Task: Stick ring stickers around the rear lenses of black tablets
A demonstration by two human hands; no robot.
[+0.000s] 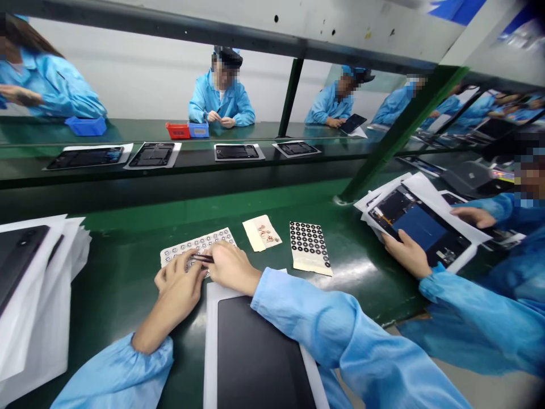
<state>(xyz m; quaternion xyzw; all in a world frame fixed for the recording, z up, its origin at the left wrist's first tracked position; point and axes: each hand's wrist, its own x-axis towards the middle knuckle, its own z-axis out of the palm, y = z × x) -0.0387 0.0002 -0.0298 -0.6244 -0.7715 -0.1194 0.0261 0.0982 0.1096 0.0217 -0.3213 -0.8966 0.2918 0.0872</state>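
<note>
My right hand [230, 266] is closed on dark tweezers [202, 258], whose tips point left over a white sheet of small square stickers [221, 236]. My left hand [181, 281] rests at the sheet's near edge, fingers bent and close together beside the tweezers; whether it pinches anything is hidden. Below my hands a dark tablet panel [259, 352] lies on a white backing, partly under my right sleeve. To the right are a cream sheet with small copper-coloured pieces [266, 232] and a sheet of round black stickers [310, 244].
Papers interleaved with dark panels [55, 307] are stacked at the left. At the right, a co-worker's hands hold an open tablet [419, 224]. Several tablet housings [236, 151] lie on the strip ahead, below a green post [400, 130] and an overhead shelf.
</note>
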